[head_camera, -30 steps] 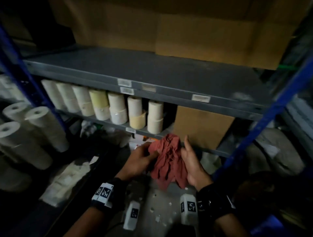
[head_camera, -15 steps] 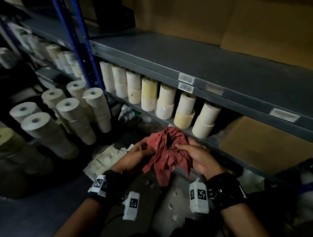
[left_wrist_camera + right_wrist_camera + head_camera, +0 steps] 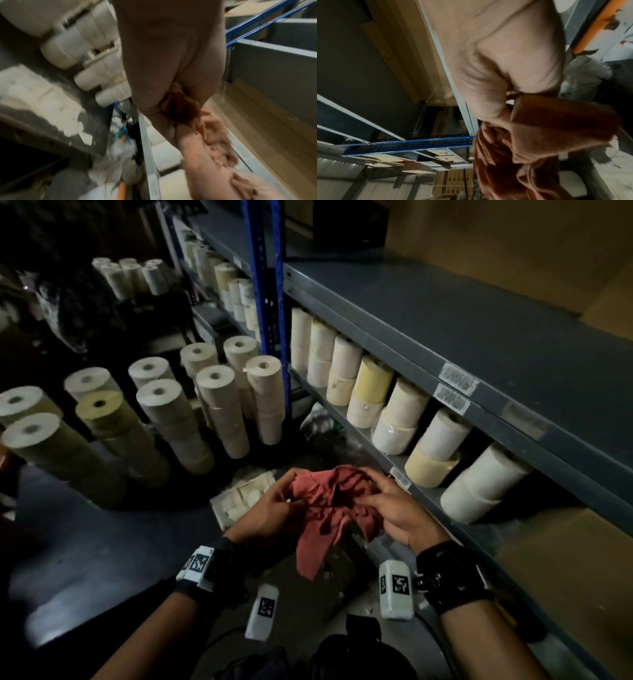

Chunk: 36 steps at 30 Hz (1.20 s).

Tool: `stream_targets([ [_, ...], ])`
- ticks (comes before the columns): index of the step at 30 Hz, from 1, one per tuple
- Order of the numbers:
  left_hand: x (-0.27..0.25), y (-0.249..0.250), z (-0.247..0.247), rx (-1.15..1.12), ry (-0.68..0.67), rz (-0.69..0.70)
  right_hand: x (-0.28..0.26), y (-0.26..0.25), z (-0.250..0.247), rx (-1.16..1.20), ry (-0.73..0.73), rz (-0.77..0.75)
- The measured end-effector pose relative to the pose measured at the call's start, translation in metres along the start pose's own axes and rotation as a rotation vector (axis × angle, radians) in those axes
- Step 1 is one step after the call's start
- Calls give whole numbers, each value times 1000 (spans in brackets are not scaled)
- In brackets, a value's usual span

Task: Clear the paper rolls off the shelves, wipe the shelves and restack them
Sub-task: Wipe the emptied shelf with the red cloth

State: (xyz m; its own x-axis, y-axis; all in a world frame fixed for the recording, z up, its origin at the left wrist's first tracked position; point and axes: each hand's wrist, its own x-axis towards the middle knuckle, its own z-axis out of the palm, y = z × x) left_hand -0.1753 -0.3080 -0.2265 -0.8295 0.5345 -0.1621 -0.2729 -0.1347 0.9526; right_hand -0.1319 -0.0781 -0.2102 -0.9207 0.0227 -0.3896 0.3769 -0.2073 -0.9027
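Much of the room is in deep shadow, and both wrist views are blurred, with the fingertips buried in cloth; the lower shelf (image 3: 428,498) runs off the frame at right, its far end hidden. Two barcode labels (image 3: 457,386) on the edge of the upper shelf (image 3: 445,313) carry a code too smeared to read; a third tag (image 3: 400,478) sits on the lower shelf's lip. The left hand (image 3: 274,510) and right hand (image 3: 399,513) both grip a bunched red cloth (image 3: 330,508), fingers curled into its folds, in front of the lower shelf. Paper rolls (image 3: 394,405) stand in stacked pairs along that shelf; more paper rolls on the floor (image 3: 191,405) stand left of the blue post (image 3: 265,285). Since a second ago the view has swung left, bringing the floor stacks into sight; the cloth stays gathered between the hands, now more spread.
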Motion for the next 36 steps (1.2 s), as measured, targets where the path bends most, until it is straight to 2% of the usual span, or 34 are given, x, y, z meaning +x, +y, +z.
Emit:
stream_targets([
  [4,-7,1,3,-42,39,5,-6,-6,-5,32,-119,-12],
  [7,-9,1,9,-155,80,-2,-14,-10,-17,159,-231,-23],
  [9,-7,2,10,-143,97,2,-20,-11,-24,258,-282,2],
  [11,-5,1,10,-104,94,-6,-25,-9,-27,213,-229,20],
  [13,-4,0,9,-100,78,-25,-24,-4,-25,59,-154,9],
  [15,-5,-2,11,-187,70,-63,-22,4,-24,-41,-101,-21],
  [19,-9,-3,19,-154,45,-92,-27,11,-22,-22,-27,-110],
  [22,-11,-9,17,-86,-95,-166,-34,17,-20,-33,9,-131],
  [25,-6,-25,2,-57,-129,-157,-38,30,-21,-150,82,-145],
  [31,10,-73,-14,-49,-207,-207,-39,79,-18,-266,174,-32],
  [36,24,-124,-10,-33,-149,-290,-34,136,-27,-268,410,60],
])
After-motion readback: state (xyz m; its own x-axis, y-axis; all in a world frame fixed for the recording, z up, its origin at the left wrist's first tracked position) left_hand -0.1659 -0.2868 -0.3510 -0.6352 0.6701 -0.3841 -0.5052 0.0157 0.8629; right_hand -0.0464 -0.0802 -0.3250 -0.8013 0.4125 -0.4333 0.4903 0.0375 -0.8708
